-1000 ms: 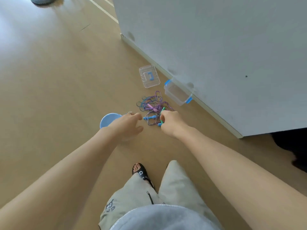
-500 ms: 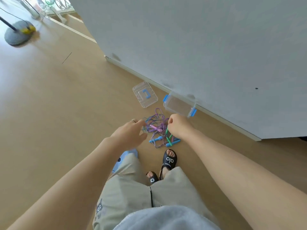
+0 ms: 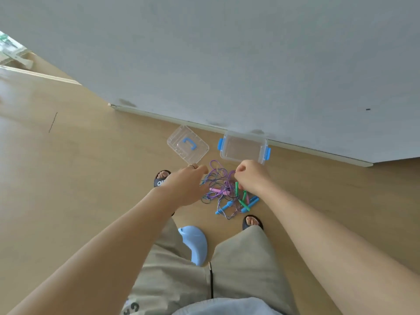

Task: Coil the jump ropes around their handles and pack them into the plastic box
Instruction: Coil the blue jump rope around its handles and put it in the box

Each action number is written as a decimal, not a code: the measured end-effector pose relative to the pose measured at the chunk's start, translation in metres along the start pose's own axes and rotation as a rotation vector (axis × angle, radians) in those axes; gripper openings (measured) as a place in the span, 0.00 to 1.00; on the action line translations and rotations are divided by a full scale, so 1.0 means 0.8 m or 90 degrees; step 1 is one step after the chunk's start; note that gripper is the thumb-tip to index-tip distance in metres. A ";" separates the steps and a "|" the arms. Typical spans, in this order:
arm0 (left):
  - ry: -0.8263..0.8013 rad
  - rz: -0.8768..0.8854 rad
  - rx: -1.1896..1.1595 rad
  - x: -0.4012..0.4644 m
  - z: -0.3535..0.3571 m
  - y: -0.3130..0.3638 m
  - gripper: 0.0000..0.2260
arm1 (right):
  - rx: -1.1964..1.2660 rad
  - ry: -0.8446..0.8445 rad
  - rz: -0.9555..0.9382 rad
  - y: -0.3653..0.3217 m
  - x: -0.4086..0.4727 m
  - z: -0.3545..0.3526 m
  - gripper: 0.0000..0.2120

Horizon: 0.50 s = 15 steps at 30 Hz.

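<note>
Head view, looking down. In the centre of the frame my left hand [image 3: 185, 186] and right hand [image 3: 251, 177] reach into a tangled pile of jump ropes [image 3: 223, 192] on the wooden floor [image 3: 68, 178], between my two sandalled feet. The right hand's fingers are curled at the pile's upper right edge, apparently pinching purple cord, though the contact itself is hidden beneath the knuckles. The left hand lies over the pile's left edge; whether its fingers hold cord I cannot tell.

Risks, as I judge them: the cords are heavily interlaced, so lifting one strand is likely to drag the whole pile and tighten knots rather than free a single rope. The green handles [image 3: 242, 198], blue handles [image 3: 250, 204] and pink handle [image 3: 216, 190] lie mixed at the lower right of the pile, so I could easily pair a handle with the wrong rope. A dragged pile could also knock the box just above it.

Containers: the clear plastic box [image 3: 244, 147] with blue latches sits open against the white wall [image 3: 227, 53], above the right hand; nothing is visible inside it. Its clear lid [image 3: 187, 144], with a blue handle, lies flat just to its left. A pale blue object [image 3: 194, 244] rests between my legs, lower centre.
</note>
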<state>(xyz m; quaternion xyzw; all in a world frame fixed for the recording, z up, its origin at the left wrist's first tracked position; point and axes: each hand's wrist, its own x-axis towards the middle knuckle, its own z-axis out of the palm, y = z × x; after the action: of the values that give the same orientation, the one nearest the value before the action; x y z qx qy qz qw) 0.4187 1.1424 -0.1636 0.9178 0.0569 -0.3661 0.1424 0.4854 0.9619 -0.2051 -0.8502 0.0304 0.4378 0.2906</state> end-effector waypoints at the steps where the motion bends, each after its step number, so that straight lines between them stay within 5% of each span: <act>1: -0.008 0.015 -0.007 0.023 0.006 -0.015 0.20 | 0.031 0.002 0.018 -0.001 0.021 0.011 0.08; 7: -0.096 0.084 -0.016 0.214 0.105 -0.144 0.18 | 0.131 0.051 0.146 0.032 0.213 0.133 0.12; 15: -0.170 0.131 0.028 0.419 0.316 -0.276 0.27 | 0.195 -0.029 0.258 0.134 0.459 0.338 0.26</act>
<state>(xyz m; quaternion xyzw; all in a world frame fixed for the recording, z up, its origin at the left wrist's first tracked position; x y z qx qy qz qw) 0.4498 1.2763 -0.6178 0.8648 -0.0646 -0.4697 0.1656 0.4817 1.0881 -0.6563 -0.7627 0.2594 0.4966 0.3231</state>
